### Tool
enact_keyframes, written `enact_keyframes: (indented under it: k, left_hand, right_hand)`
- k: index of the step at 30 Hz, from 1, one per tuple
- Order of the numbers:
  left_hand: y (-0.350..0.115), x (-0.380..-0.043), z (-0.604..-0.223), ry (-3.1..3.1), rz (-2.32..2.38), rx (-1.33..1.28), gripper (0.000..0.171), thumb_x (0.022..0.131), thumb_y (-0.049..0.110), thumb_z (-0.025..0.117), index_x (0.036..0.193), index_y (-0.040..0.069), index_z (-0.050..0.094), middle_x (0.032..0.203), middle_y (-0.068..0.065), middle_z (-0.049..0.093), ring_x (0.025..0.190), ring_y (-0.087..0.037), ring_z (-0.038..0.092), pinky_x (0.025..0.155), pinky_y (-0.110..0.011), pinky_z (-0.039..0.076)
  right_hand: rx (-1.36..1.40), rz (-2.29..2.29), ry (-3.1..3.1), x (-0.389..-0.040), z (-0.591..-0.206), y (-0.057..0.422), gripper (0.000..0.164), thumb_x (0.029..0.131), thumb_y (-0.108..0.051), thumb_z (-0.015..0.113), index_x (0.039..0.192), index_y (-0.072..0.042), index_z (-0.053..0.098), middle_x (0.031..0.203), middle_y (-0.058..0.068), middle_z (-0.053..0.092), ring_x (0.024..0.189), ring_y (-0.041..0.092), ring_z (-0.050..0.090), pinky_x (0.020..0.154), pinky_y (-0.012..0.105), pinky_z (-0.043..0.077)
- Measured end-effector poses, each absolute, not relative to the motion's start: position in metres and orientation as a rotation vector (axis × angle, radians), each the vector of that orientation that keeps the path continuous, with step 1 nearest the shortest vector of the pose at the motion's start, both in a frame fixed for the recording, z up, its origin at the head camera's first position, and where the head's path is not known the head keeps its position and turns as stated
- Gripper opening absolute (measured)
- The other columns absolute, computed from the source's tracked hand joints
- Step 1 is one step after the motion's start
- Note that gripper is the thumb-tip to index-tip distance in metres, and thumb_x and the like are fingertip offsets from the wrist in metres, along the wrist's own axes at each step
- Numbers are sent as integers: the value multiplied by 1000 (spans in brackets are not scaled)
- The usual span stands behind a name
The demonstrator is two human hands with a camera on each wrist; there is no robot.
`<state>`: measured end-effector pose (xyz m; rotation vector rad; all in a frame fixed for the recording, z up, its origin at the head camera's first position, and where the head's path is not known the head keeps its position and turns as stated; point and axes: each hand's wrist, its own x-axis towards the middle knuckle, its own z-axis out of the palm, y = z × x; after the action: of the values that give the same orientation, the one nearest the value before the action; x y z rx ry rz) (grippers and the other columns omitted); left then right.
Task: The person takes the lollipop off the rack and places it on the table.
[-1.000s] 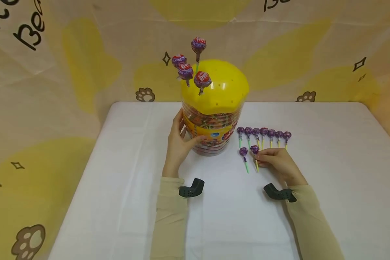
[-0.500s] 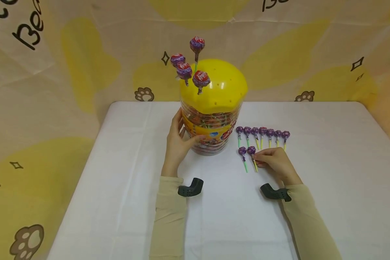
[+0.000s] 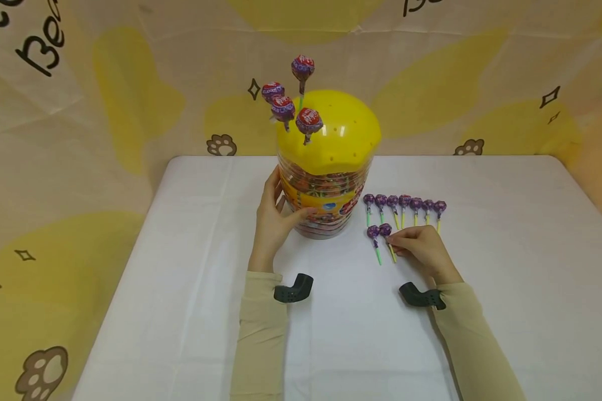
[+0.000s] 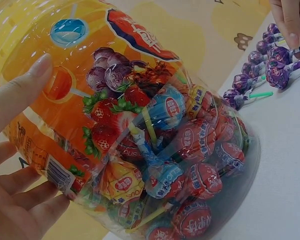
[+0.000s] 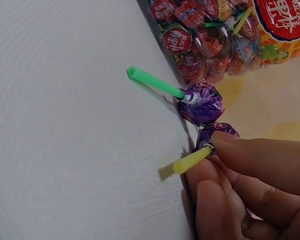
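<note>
My left hand point(image 3: 272, 225) grips the side of a clear lollipop jar point(image 3: 315, 196), with its thumb across the front label. The jar has a domed yellow lid point(image 3: 338, 133), out of which several purple lollipops point(image 3: 309, 121) stick up at the left. Between thumb and fingertips, my right hand point(image 3: 423, 248) pinches a purple-wrapped lollipop with a yellow stick point(image 5: 191, 160), just under its head. Right beside it on the table lies a green-stick lollipop point(image 5: 202, 105); the two heads nearly touch or touch in the right wrist view.
Behind the right hand, several purple lollipops point(image 3: 404, 200) lie side by side in a row on the white table point(image 3: 205, 312). Assorted wrapped lollipops point(image 4: 195, 185) fill the jar. A patterned yellow cloth point(image 3: 431, 83) hangs behind the table.
My right hand has slid the yellow-stick lollipop leftward, bringing its head up close to the green-stick one and tilting its stick. The left hand keeps its grip on the jar.
</note>
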<state>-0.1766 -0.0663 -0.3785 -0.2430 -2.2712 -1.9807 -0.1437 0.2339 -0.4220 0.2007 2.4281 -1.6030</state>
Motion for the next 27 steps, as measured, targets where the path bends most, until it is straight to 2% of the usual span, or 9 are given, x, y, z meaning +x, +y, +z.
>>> enact_keyframes:
  k: [8,18,23,27]
  left_hand:
    - [-67,-177,-378,-2274,-1981,-245,94,76,15,80,150,15,22,153,-2,25,138,-23,27,112,-32,28]
    - [-67,-175,-376,-2278,-1975,-239,91,77,15,79,150,16,23,152,-3,26,137,-24,28,112,-33,29]
    - [-67,-175,-377,-2284,-1973,-231,92,77,14,79,150,15,22,153,-3,25,138,-25,28,112,-34,29]
    - [-66,-175,-377,-2294,-1965,-226,92,77,13,79,150,15,22,153,-4,24,138,-25,27,112,-33,28]
  right_hand:
    - [181,-1514,2472,-143,-418,235,31,87,-15,69,101,13,67,80,5,70,64,5,62,62,17,54]
    - [185,-1620,2477,-139,-409,236,33,88,-10,67,107,16,62,93,14,70,74,6,67,71,18,55]
    - [171,-1743,2486,-138,-403,233,35,87,-11,68,109,16,61,85,-1,71,76,5,67,73,15,54]
    - [87,-1890,2476,-137,-394,227,33,88,-9,67,108,16,61,83,-9,69,76,11,68,73,18,55]
